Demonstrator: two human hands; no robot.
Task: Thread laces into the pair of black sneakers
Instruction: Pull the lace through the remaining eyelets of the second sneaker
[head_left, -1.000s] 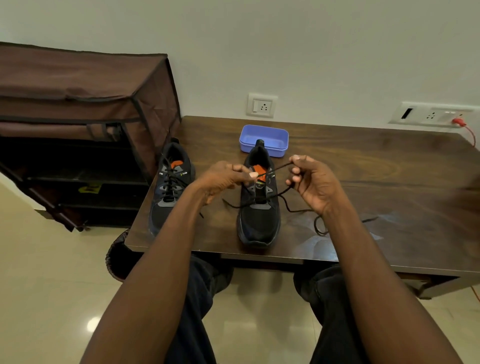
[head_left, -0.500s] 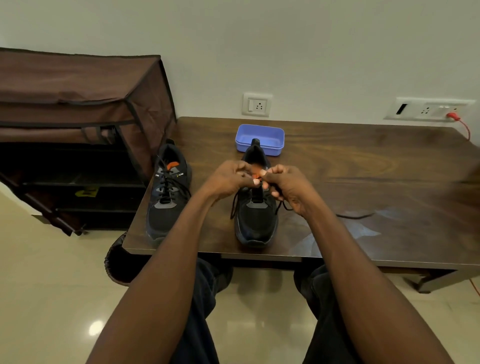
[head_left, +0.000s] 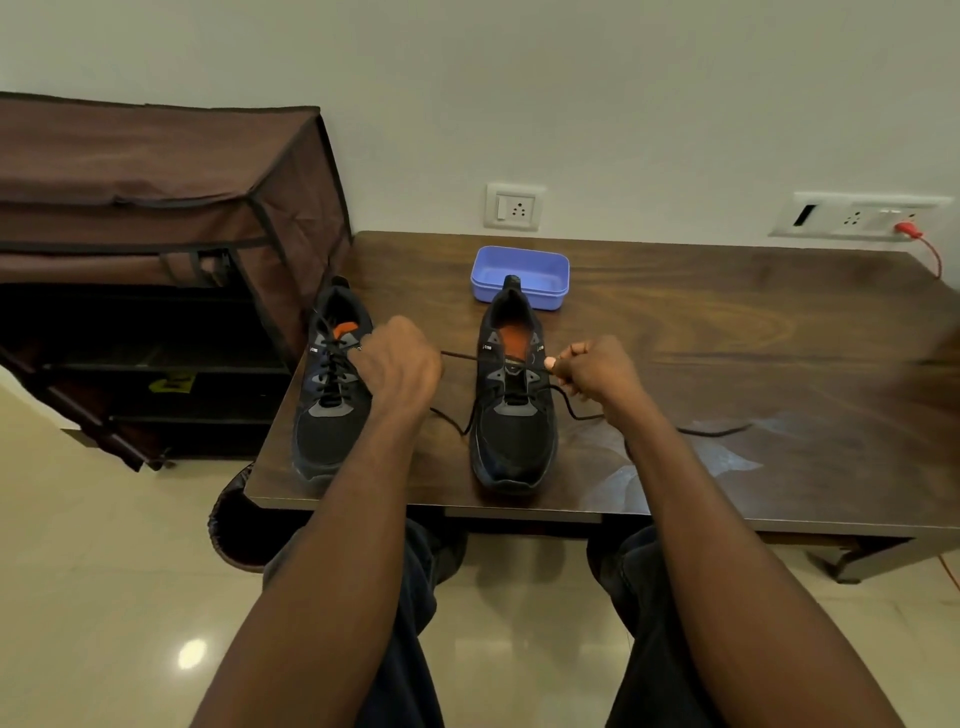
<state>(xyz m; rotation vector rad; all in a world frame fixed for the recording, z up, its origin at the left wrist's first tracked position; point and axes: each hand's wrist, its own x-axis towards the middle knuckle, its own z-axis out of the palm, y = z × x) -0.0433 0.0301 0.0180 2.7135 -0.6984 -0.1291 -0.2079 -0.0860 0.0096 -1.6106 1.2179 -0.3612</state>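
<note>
Person seated at a dark wooden table (head_left: 727, 332), both arms out over the near edge. Two black sneakers on it, toes toward the sitter. The left sneaker (head_left: 332, 395) looks fully laced, criss-cross up to the top, parked near the table's left edge, probably set aside as done. The right sneaker (head_left: 514, 395) sits in front of the person and is the one in work: lace (head_left: 582, 415) crosses only the lower eyelets, upper eyelets look bare, orange insole showing. Left hand (head_left: 400, 364) is a closed fist gripping one lace end, drawn out sideways so that strand runs taut from the shoe's left side; the fist overlaps the left sneaker in view, can't tell if it touches it. Right hand (head_left: 592, 371) pinches the other strand between thumb and curled fingers just beside the shoe's right eyelets; slack from it trails right across the tabletop. Pulling both ends outward like this reads as snugging the crossing and evening the lengths before the next eyelet pair. Judged roughly two-thirds through the pair. A blue plastic tray (head_left: 519, 275) stands right behind the heel of the right sneaker, contents not visible. Brown fabric shoe rack (head_left: 156, 208) stands left of the table, wall sockets behind.
</note>
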